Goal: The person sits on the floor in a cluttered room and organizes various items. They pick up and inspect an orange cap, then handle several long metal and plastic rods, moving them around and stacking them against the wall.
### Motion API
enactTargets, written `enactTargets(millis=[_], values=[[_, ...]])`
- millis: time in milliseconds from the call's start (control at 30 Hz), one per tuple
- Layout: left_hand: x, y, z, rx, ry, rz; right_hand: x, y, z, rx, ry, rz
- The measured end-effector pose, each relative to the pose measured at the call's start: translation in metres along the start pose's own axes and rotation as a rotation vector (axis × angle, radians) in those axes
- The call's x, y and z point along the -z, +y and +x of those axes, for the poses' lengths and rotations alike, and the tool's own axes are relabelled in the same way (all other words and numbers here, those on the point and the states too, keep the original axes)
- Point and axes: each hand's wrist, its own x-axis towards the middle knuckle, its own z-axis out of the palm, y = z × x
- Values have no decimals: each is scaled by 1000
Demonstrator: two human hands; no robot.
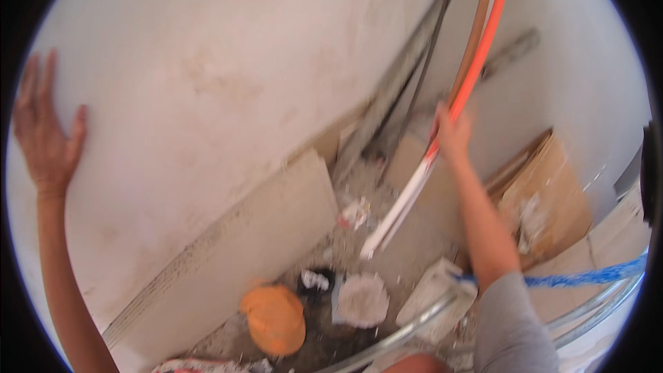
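Note:
My left hand (45,131) lies flat against the pale wall (228,62), with its fingers spread and nothing in it. My right hand (452,137) is wrapped round a bundle of long, slender tubes, one bright orange (483,52) and one brown (472,45). Below the fist, white lengths (400,208) extend from the bundle down toward the floor, side by side and slightly apart at their tips. Motion blur hides how the coloured and white parts join. The upper ends of the tubes run out of view at the top.
A pale panel (269,224) leans along the wall's foot. Flattened cardboard (549,197) stands on the right, near a blue rope (587,275) and metal rails (407,331). An orange-yellow object (276,321) and a whitish lump (363,300) lie on the littered floor.

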Motion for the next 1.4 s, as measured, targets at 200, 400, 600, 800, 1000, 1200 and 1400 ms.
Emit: enactTargets(millis=[200,400,600,800,1000,1200,1400], values=[[54,62,-6,285,-3,-442,-17,-61,-73,-180,19,463],[148,219,-116,730,-916,-1580,-36,-83,-153,-271,-72,599],[197,313,-179,395,-1007,-1600,-55,-134,-203,-305,-109,716],[205,332,-215,554,-1091,-1678,-71,-173,-231,-289,-173,850],[199,323,-251,829,-869,-1688,-75,-202,-249,-275,-288,887],[204,286,-250,936,-1032,-1851,-81,-196,-257,-200,-359,873],[183,300,-281,948,-987,-1790,-84,-178,-264,-90,-357,860]])
